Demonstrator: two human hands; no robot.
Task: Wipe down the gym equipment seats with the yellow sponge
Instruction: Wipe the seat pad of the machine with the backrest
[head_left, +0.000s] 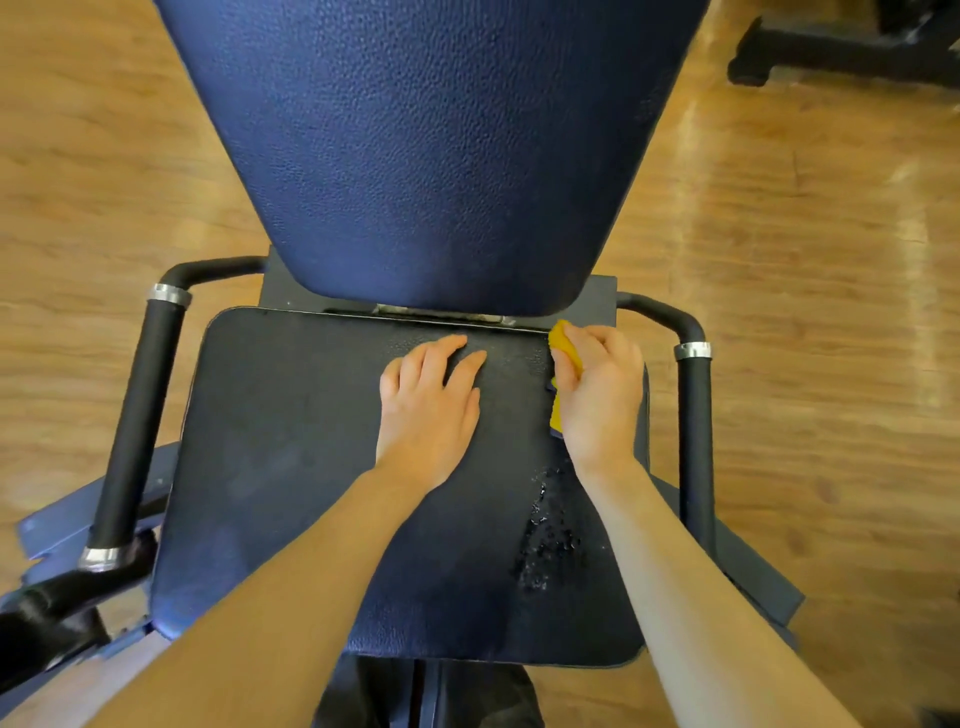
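- Head view: we see the yellow sponge (563, 347) at the seat's (291, 441) far right corner, mostly hidden under the right hand (597, 395); only a bright yellow edge shows.
- Right hand grips the sponge, fingers curled over it.
- Left hand (428, 410) lies flat on the seat, fingers straight.
- Wet patch (550, 540) glistens on the dark textured vinyl, near the right forearm.
- Blue backrest (431, 150) stands behind.

The seat pad (311, 467) lies in front of the backrest (431, 156), with 2 handles flanking it, the left handle (140, 415) and the right handle (693, 415). The left hand (428, 410) rests flat on the pad near its rear middle. To its right, the right hand (602, 395) holds the sponge (563, 345) on the pad's rear right corner, with wet droplets (550, 540) on the pad nearer the front edge.
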